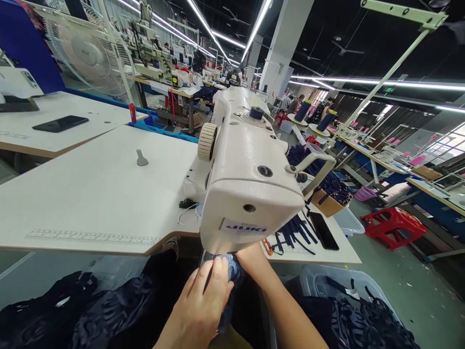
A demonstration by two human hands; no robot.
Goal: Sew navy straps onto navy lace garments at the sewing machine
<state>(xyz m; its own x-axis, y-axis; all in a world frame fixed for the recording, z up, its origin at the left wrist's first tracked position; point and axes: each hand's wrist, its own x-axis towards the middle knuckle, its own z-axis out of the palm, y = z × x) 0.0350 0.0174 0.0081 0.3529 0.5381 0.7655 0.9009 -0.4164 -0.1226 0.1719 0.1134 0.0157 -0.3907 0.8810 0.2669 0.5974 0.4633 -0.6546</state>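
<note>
A white sewing machine (pixel 250 179) stands in the middle of the head view, its end marked JUKI facing me. Just below it, my left hand (pixel 205 295) is closed on a piece of dark blue fabric (pixel 232 271), fingers on top and thumb along its right side. The fabric hangs down towards my lap. My right hand (pixel 250 254) reaches under the machine head from the right, beside the same fabric. Its fingers are hidden behind the machine, so what they hold does not show. The needle area is also hidden.
The white table (pixel 90 194) has a printed ruler and a small grey metal piece (pixel 141 158). Navy straps (pixel 296 232) and a phone (pixel 324 230) lie right of the machine. Bins of dark garments (pixel 359 315) flank me below. A red stool (pixel 394 225) stands right.
</note>
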